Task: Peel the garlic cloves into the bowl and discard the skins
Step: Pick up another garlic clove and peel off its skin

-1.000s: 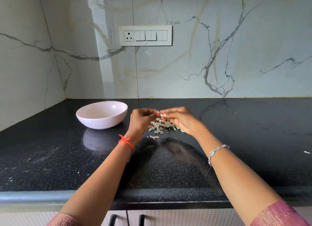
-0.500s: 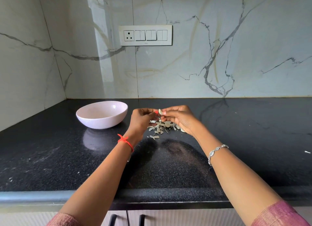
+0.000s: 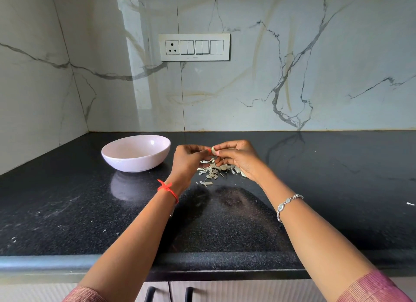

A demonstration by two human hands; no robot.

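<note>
Garlic clove [image 3: 213, 151]: left grip [image 3: 188, 161] and right grip [image 3: 239, 158] are still pinching it over the skins [image 3: 211, 173], baring more flesh; peeling is likely finishing.

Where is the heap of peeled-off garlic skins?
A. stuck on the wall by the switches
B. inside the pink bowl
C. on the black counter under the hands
C: the heap of pale papery garlic skins lies on the speckled black stone counter, beneath the left hand and right hand pinching a small pale garlic clove, beside the pale pink round bowl.
</note>
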